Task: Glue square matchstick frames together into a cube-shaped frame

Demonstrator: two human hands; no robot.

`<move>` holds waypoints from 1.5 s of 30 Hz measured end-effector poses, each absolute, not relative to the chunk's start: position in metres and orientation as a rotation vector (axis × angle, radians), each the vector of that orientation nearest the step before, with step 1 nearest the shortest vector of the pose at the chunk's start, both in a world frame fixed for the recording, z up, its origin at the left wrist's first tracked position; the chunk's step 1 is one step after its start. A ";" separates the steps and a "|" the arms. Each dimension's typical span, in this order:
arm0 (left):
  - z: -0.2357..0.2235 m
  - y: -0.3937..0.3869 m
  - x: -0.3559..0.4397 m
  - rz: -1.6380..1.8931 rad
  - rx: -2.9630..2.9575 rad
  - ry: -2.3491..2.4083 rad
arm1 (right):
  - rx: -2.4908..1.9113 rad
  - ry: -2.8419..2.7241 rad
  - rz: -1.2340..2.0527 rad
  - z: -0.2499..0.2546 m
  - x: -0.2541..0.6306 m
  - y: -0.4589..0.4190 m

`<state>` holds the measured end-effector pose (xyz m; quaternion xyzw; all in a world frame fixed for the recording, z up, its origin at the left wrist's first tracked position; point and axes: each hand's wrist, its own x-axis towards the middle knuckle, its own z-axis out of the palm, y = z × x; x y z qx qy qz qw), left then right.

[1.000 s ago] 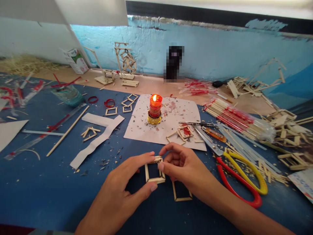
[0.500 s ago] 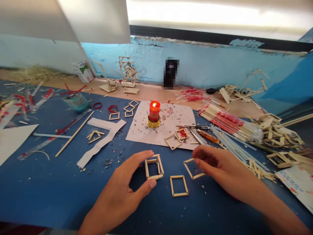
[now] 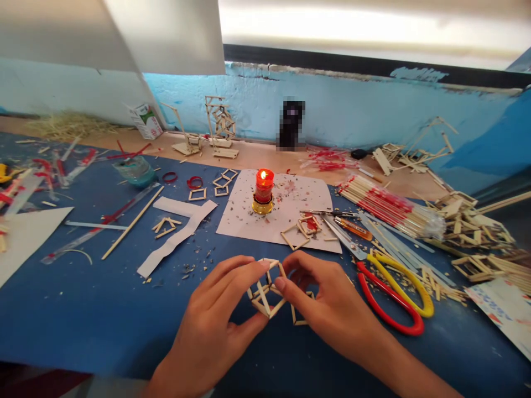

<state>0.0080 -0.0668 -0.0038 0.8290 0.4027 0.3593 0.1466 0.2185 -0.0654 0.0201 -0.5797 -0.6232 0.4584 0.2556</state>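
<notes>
Between left hand (image 3: 211, 318) and right hand (image 3: 329, 296), wooden stick framework (image 3: 264, 299), pinched by both hands (partly closed)

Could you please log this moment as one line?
left hand: holding stick framework | right hand: holding same framework | candle: lit, gold base on white paper | scissors: right of right hand

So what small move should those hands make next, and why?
Perhaps the right hand should turn its stick square slightly to line up with the stick frame in the left hand, since the square seems to sit tilted against it.
</notes>
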 end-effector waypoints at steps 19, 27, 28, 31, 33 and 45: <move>0.016 -0.023 0.011 0.317 2.549 1.167 | -1.671 -1.783 0.930 0.021 0.248 -0.050; 0.012 -0.018 0.000 0.200 2.351 1.172 | -2.037 -1.874 0.518 0.039 0.342 -0.048; 0.011 -0.017 -0.002 0.193 2.335 1.167 | -2.060 -1.925 0.458 0.037 0.352 -0.044; 0.007 -0.016 -0.006 0.194 2.296 1.171 | -2.047 -2.025 0.318 0.028 0.365 -0.031; 0.005 -0.016 -0.007 0.214 2.283 1.184 | -2.029 -2.035 0.282 0.023 0.365 -0.025; -0.003 -0.019 -0.008 0.308 2.324 1.157 | -1.930 -2.125 0.373 0.023 0.350 -0.026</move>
